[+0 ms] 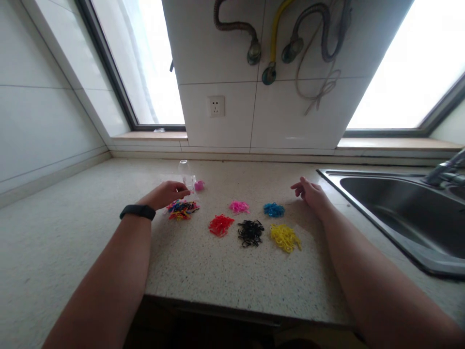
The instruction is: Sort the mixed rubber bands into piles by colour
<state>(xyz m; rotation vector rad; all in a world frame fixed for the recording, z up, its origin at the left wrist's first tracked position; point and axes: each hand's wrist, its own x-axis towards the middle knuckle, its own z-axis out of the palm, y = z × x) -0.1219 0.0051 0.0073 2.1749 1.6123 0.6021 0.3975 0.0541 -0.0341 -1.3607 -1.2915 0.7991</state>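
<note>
My left hand point(167, 193), with a dark band on its wrist, hovers just beyond a mixed heap of coloured elastic bands point(181, 209). Its fingers reach out towards a clear plastic bag point(192, 182); whether they touch it I cannot tell. At the right, my right hand point(308, 192) is open near the counter, its fingers apart and holding nothing. Between the hands lie small separate piles of bands: pink point(239, 207), blue point(273, 210), red point(221, 225), black point(250, 233) and yellow point(285, 237). The blue pile is nearest to my right hand.
Behind my left hand stand a clear cup point(183, 167) and a small pink object point(199, 185). A steel sink point(385, 194) with a tap point(445, 169) is set into the speckled counter point(218, 276) at the right. Hoses and a socket point(217, 106) are on the tiled wall.
</note>
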